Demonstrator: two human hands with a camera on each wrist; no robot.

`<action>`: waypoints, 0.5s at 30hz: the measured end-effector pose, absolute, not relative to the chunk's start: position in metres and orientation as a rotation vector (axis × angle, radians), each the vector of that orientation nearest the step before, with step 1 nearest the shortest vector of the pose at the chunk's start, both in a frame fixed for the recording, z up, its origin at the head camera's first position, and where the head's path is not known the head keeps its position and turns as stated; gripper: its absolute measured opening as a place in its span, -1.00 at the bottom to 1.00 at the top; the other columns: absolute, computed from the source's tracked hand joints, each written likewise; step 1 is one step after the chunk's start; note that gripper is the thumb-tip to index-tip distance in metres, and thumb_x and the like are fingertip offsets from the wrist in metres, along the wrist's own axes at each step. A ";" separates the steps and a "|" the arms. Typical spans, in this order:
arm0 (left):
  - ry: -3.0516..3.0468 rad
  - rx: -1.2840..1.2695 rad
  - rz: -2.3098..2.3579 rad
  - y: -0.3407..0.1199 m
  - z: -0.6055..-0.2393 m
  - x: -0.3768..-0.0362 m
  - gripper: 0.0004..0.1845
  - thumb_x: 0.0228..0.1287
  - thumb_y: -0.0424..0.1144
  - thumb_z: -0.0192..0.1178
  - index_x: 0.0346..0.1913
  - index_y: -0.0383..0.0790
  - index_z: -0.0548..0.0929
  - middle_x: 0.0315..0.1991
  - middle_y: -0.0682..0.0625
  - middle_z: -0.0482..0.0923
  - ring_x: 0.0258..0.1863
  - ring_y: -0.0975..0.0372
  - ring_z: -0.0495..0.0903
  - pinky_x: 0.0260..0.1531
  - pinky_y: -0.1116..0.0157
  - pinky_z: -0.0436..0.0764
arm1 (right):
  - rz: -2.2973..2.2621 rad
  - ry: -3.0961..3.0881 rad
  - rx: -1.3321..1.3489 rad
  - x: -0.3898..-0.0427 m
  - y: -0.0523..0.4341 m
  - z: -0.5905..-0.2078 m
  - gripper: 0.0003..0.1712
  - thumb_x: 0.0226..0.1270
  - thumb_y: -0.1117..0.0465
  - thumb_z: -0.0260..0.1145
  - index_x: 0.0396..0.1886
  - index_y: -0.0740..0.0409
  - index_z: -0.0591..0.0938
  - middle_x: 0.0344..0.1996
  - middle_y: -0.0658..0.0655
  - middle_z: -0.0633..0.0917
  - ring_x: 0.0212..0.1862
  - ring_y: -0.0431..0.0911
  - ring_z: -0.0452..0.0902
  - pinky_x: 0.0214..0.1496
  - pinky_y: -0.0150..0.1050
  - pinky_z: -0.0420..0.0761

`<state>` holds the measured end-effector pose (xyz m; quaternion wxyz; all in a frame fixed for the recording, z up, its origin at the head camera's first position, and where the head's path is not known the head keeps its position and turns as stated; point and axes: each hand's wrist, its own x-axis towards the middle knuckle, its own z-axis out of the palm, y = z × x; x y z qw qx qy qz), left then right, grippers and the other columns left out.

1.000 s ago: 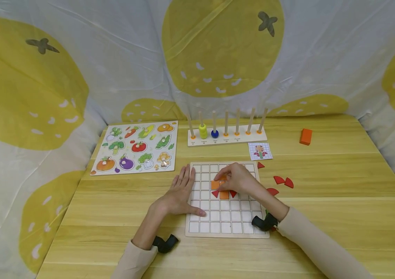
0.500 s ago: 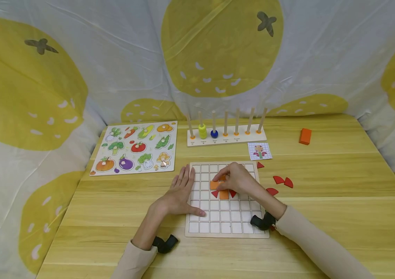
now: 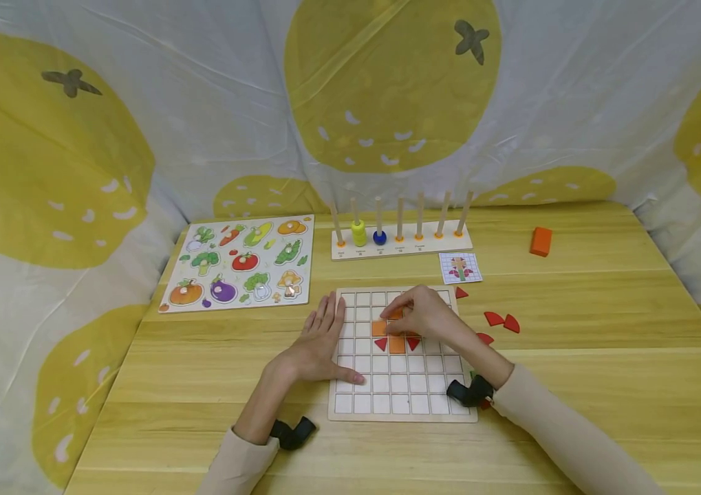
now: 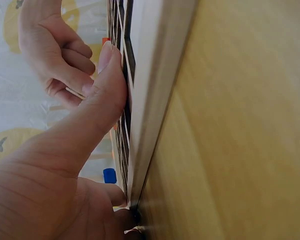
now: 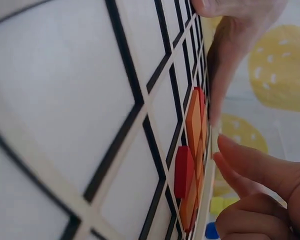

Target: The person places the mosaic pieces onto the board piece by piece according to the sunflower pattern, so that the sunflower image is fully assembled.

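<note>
My left hand (image 3: 316, 347) lies with fingers straight along the left edge of a white wooden grid board (image 3: 390, 405), its thumb on the squares. Over the board's upper middle, my right hand (image 3: 427, 316) pinches a small thin pale tile (image 5: 214, 145) between thumb and forefinger. That tile shows only edge-on in the wrist views and is hidden in the head view. Beneath and beside the right hand, orange square tiles (image 3: 397, 344) sit in the grid. A red piece (image 3: 381, 344) lies to their left and another red piece (image 3: 413, 344) to their right.
Right of the board lie loose red pieces (image 3: 494, 319). A picture card (image 3: 461, 268) and a peg stand (image 3: 402, 244) with yellow and blue beads are behind it. A vegetable puzzle (image 3: 241, 265) lies back left, an orange block (image 3: 541, 242) back right.
The right hand's thumb has shifted slightly up and right over the tiles. The left hand stays in place on the board.
</note>
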<state>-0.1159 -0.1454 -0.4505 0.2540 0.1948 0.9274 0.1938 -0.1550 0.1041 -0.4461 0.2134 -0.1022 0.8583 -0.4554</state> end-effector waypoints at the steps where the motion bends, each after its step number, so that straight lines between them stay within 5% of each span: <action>1: 2.519 0.528 0.529 -0.145 -0.450 -0.116 0.54 0.02 0.30 0.53 0.65 -0.33 -0.40 0.67 -0.22 -0.64 0.67 -0.10 -0.57 0.67 -0.12 -0.27 | -1.276 2.381 -0.282 -0.154 0.108 -0.445 -0.81 0.14 0.21 0.63 -0.22 0.08 0.87 -0.58 -0.04 0.62 -0.57 -0.16 0.20 -0.52 -0.36 0.19; 7: 2.517 0.530 0.547 -0.145 -0.449 -0.116 0.54 0.02 0.27 0.54 0.65 -0.34 -0.40 0.66 -0.24 -0.65 0.67 -0.11 -0.57 0.67 -0.14 -0.27 | -1.285 2.418 -0.243 -0.151 0.144 -0.440 -0.76 0.21 0.18 0.58 -0.11 0.09 0.86 -0.78 -0.08 0.19 -0.63 -0.16 0.03 -0.56 -0.35 0.09; 15: 2.512 0.537 0.554 -0.145 -0.447 -0.116 0.53 0.03 0.25 0.55 0.65 -0.36 -0.39 0.66 -0.25 -0.65 0.67 -0.12 -0.58 0.66 -0.15 -0.27 | -1.264 2.465 -0.143 -0.150 0.198 -0.440 -0.73 0.31 0.17 0.51 -0.04 0.17 0.82 -0.70 -0.06 0.17 -0.60 -0.17 0.07 -0.54 -0.33 0.12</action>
